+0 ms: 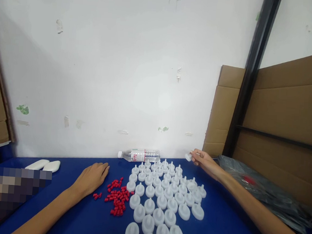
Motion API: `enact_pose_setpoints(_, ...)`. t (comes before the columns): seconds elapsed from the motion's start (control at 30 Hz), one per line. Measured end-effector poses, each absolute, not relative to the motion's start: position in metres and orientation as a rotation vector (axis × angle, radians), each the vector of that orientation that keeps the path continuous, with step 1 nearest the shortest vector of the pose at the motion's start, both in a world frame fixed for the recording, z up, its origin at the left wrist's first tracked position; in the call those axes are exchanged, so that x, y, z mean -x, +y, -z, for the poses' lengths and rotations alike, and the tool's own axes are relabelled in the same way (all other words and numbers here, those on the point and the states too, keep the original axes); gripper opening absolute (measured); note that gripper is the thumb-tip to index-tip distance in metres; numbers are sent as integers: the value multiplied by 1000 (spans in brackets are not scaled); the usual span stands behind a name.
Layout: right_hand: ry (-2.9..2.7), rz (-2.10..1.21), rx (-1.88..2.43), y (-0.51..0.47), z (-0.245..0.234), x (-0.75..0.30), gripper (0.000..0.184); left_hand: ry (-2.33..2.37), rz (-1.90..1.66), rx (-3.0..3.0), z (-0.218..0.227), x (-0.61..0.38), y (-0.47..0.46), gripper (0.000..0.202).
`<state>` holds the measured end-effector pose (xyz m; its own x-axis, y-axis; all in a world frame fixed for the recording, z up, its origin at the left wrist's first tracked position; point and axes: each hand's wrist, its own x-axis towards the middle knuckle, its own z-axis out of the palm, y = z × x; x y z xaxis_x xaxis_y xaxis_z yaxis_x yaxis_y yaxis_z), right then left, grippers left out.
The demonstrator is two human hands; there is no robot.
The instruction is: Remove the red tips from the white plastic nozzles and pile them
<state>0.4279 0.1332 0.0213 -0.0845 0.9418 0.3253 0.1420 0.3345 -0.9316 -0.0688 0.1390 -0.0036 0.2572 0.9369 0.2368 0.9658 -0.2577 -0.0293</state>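
Several white plastic caps [160, 200] stand in rows on the blue table [88, 220]. A heap of small red pieces [117, 197] lies just left of them. My left hand [91, 178] rests flat on the table beside the red pieces, fingers stretched out, holding nothing. My right hand [203, 162] reaches to the far right end of the rows and pinches one white cap [188, 156] at its fingertips, lifted above the table.
A clear water bottle [139, 155] lies against the white wall behind the caps. Two white oval pieces [44, 165] lie at the left. Cardboard boxes [288, 116] and a grey plastic bag [263, 190] stand at the right.
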Motion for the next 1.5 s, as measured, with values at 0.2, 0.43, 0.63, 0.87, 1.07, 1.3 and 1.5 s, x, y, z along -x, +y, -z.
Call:
enact_pose_setpoints(0.2, -1453, -823, 1078, 133, -20, -419, 57, -1825, 278, 2371, 4, 69, 140, 46)
enact_pose_setpoints(0.43, -1381, -839, 1134, 130, -20, -421, 55, -1917, 333, 2477, -22, 69, 129, 41)
enact_pose_setpoints(0.63, -1375, -903, 1135, 125, -22, -414, 55, -2080, 303, 2775, -56, 88, 117, 38)
enact_pose_setpoints(0.87, -1325, -941, 1140, 134, -12, -426, 53, -2111, 49, 3298, -75, 106, 101, 32)
enact_pose_setpoints(1.07, -1318, -915, 1150, 140, -6, -435, 51, -2123, 111, 3349, -66, 99, 104, 29)
enact_pose_setpoints(1.3, -1458, -690, 1238, 136, -11, -427, 51, -2091, 239, 3315, -63, 90, 98, 20)
enact_pose_setpoints(1.5, -1646, -254, 1330, 125, -22, -414, 47, -2076, 456, 3192, -59, 83, 97, 27)
